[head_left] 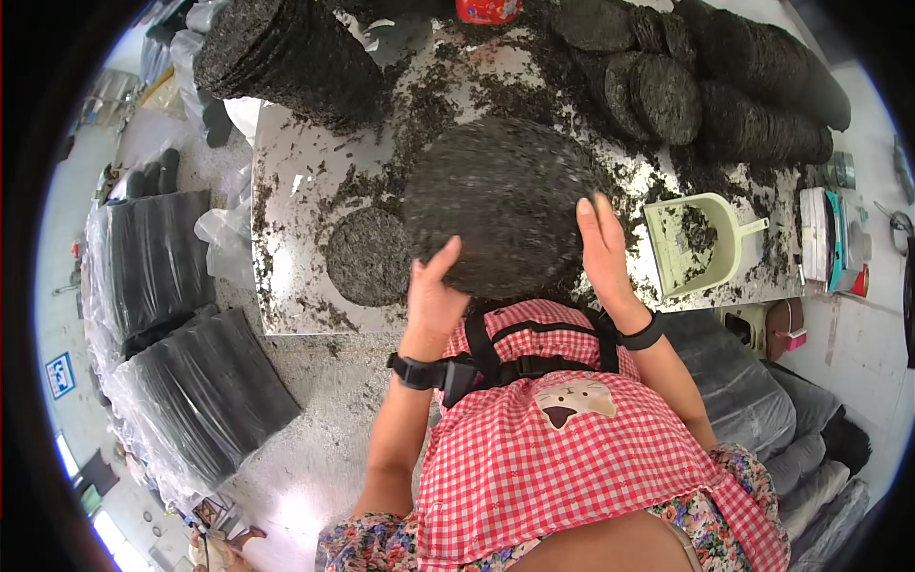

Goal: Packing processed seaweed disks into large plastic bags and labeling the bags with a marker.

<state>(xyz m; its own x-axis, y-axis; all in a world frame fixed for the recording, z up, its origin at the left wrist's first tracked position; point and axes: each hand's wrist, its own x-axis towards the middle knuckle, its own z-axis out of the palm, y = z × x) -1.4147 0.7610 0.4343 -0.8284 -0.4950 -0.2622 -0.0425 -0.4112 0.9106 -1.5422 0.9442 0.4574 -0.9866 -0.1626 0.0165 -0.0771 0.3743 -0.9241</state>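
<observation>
A large round disc of dried seaweed [500,204], blurred by motion, is held between my two hands above the metal table. My left hand [437,297] grips its near left edge, thumb on top and the fingers largely hidden. At the right edge, my right hand [604,247] lies with its fingers straight against the rim. Left of the held disc, a smaller dark seaweed disc [369,256] rests flat on the table, partly behind my left hand. Dark seaweed flakes surround both.
A pale dustpan [693,247] holding flakes sits right on the metal table [300,286]. Tall seaweed stacks stand far left [300,64] and far right [765,79]. A red container [488,8] is at the far edge. Plastic-wrapped dark bundles [207,400] lie left, below the table.
</observation>
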